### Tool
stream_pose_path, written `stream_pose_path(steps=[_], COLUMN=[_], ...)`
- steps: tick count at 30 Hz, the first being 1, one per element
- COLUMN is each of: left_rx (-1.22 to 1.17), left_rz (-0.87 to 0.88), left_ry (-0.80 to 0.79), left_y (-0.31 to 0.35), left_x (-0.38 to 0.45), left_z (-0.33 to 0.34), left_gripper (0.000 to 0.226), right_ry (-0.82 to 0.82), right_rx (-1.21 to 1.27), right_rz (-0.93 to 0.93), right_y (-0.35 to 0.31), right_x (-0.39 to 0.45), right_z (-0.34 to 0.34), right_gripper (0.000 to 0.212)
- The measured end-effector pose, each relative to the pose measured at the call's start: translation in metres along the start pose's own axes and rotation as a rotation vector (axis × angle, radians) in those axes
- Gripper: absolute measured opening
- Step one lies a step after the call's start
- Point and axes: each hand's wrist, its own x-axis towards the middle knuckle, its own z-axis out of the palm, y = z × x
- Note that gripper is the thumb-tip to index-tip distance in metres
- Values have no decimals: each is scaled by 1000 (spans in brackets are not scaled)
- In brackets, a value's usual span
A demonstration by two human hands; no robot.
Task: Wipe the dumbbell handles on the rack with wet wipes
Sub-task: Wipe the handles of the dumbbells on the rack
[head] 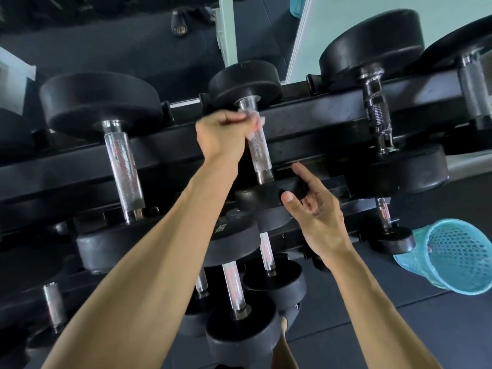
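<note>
On rack: left hand [222, 134] grips wipe [253, 123] around handle [259, 153]; right hand [312, 209] loose, steadying weight [266, 194].

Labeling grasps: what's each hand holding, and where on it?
Left hand grips a wet wipe wrapped around the upper end of the middle dumbbell's handle. Right hand holds nothing; its fingers touch that dumbbell's near head.

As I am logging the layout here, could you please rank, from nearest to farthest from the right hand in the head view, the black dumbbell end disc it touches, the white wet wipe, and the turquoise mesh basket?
From the right hand:
1. Black dumbbell end disc, at its fingertips, just left.
2. White wet wipe, up-left, gripped by the left hand on the handle.
3. Turquoise mesh basket, on the floor far right.
</note>
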Motion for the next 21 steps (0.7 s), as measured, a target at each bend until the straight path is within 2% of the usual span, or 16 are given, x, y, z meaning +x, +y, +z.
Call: stream_pose_path(steps=[2, 4, 9, 11, 14, 16, 21], left_rx=[-19, 47, 251, 204, 56, 37, 419], left_rz=[51, 108, 73, 125, 178, 227, 361], left_ry=[107, 138, -50, -21, 128, 137, -120], left_y=[8, 0, -26, -16, -1, -6, -37], left_x=[8, 0, -22, -9, 9, 8, -16], left_z=[13, 11, -18, -10, 11, 13, -25], left_gripper=[14, 15, 15, 12, 12, 10, 13], right_ry=[-9, -3, 4, 0, 4, 4, -7], right_rx=[-7, -3, 14, 10, 13, 18, 30], right_rz=[13, 6, 2, 4, 23, 24, 17], right_y=[1, 1, -1, -1, 0, 1, 3], right_x=[1, 0, 1, 1, 1, 2, 2], right_z=[-1, 0, -1, -2, -2, -1, -1], right_gripper=[58, 55, 58, 58, 60, 57, 60])
